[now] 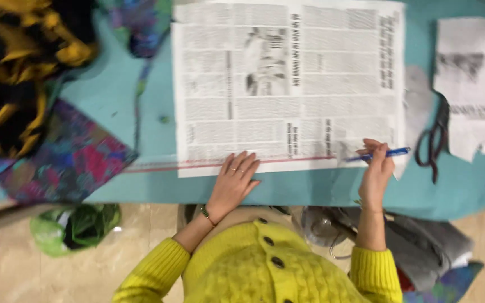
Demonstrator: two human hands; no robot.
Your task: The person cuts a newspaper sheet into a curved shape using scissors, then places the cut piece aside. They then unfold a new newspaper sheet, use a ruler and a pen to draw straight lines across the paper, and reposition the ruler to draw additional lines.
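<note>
While flat on newspaper (pixel 287 84) — left hand (pixel 234 182), right hand (pixel 376 168) with blue pen (pixel 385 154)

- The pen (pixel 385 153) was blue.
- The counter (pixel 113 95) was teal.
- The newspaper (pixel 287 84) was grey-white with black print.
- The scissors (pixel 434 143) were black.
- The sweater (pixel 265 269) was bright yellow.

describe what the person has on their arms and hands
Both arms wear bright yellow knitted sleeves, pushed up above the wrists, from a yellow cardigan with dark round buttons. The left hand has a thin ring on one finger and a dark beaded bracelet at the wrist. The right hand is bare.
</note>
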